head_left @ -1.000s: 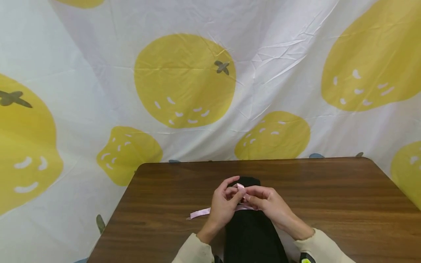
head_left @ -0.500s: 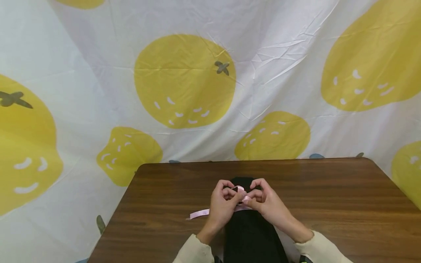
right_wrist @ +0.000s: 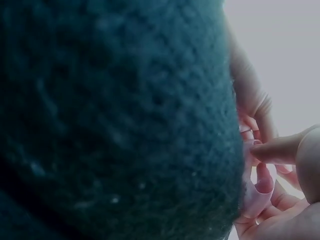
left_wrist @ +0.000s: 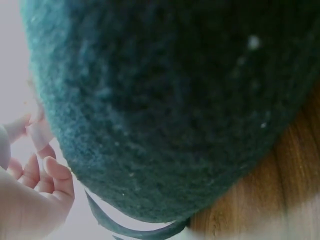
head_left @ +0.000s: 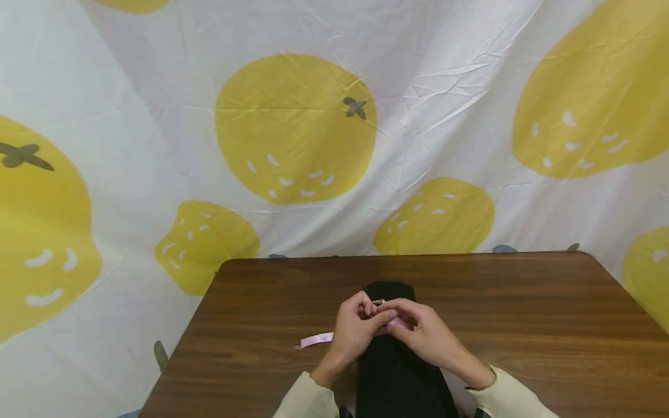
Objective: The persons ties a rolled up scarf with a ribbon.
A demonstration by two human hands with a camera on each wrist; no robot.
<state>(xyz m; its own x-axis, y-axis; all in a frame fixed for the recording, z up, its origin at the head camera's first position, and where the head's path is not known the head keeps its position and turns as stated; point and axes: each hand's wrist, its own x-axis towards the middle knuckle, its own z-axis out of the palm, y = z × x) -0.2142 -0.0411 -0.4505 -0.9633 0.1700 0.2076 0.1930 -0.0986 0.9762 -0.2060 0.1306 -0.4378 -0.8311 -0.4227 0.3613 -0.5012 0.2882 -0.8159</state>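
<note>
A long black, fuzzy cloth-covered object lies on the table and fills much of both wrist views. A pink satin ribbon runs across it, one tail out on the table to the left. Over the object, my left hand pinches the ribbon between thumb and curled fingers. Close against it, my right hand holds another part of the ribbon between thumb and fingers. A curled ribbon loop shows by the fingers in the right wrist view. The fingers hide most of the ribbon's middle.
The brown wooden table extends on both sides of the hands. Behind its far edge hangs a white cloth printed with yellow fruit. A dark strap-like loop hangs below the black object in the left wrist view.
The right hand's raised fingers have come down and closed in toward the left hand. The left index finger has curled in. The ribbon loop between the hands is now mostly covered.
</note>
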